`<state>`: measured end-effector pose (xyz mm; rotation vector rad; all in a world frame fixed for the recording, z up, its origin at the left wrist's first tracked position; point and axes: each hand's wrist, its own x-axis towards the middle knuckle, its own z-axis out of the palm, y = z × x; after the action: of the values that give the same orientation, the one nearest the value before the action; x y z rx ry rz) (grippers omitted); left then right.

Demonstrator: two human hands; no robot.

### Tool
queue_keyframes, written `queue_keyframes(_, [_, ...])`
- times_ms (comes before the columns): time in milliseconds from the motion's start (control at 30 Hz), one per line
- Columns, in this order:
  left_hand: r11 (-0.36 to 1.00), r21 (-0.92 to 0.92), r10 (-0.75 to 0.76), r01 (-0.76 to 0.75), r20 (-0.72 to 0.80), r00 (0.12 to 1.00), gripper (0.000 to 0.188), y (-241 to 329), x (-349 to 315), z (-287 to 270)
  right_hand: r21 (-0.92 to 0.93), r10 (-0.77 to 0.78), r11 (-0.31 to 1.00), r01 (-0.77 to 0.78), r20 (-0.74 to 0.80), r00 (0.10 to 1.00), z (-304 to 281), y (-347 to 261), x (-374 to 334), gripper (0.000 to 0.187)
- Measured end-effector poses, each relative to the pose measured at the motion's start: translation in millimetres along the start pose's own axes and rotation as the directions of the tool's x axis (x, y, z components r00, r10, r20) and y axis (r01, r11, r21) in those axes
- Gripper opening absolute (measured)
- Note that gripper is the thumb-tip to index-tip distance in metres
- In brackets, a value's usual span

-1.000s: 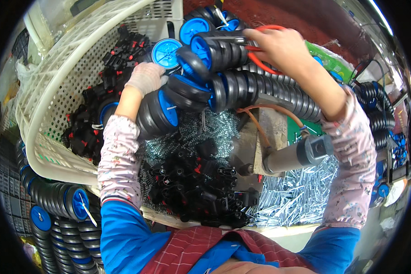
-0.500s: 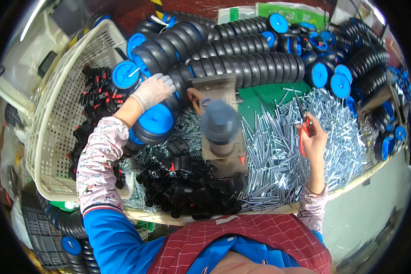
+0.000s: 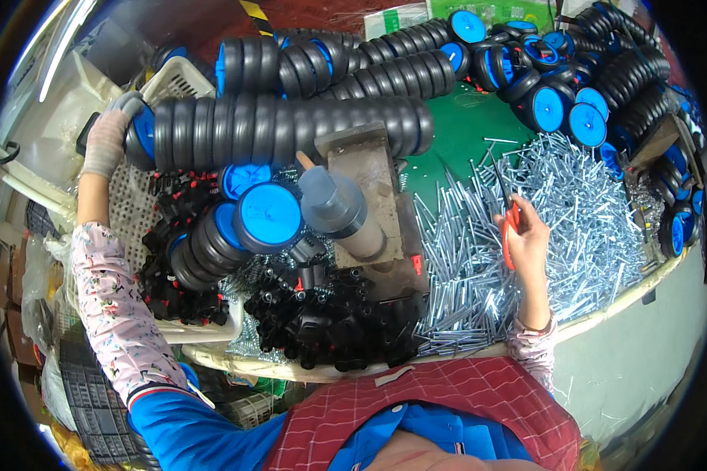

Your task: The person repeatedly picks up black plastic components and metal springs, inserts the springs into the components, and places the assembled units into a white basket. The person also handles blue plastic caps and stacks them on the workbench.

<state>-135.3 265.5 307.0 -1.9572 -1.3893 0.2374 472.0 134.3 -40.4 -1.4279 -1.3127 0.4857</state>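
Clutching red-handled scissors (image 3: pixel 511 242), right fingers (image 3: pixel 525 207) clamped; left fingers (image 3: pixel 127 103) on wheel row (image 3: pixel 247 135), grip unclear; printed green package (image 3: pixel 499 12) beyond.

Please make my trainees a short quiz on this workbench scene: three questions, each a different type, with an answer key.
1. True or false: the gloved left hand is at the right-hand end of the long row of black wheels.
2. What does the right hand hold?
A) a hammer
B) red-handled scissors
C) a blue cap
3. Fill in: in the picture, the loose metal rods lie to the ____ of the heaped black parts.

Key: 1. False, left-hand end; 2. B; 3. right
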Motion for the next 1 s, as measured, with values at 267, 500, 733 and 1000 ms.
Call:
queue_keyframes(267, [0.923, 0.321, -0.343, 0.214, 0.428, 0.837, 0.033, 63, -49, 4, 0.164, -0.052, 0.986, 0.04, 0.069, 0.996, 27, -12, 15, 0.043])
queue_keyframes(500, [0.822, -0.426, 0.292, -0.377, -0.254, 0.922, 0.023, 188, -3, 62, 0.188, -0.207, 0.959, 0.214, -0.057, 0.977, 8, -92, 51, 0.046])
queue_keyframes(733, [0.821, -0.405, 0.378, -0.402, -0.142, 0.915, 0.03, 209, -8, 105, -0.202, -0.414, 0.87, 0.449, 0.195, 0.889, 28, -202, 102, 0.04])
queue_keyframes(1000, [0.775, -0.048, 0.614, -0.631, -0.182, 0.768, 0.016, 215, -4, 116, -0.195, -0.607, 0.033, 0.98, 0.775, 0.175, 145, -280, 170, 0.032])
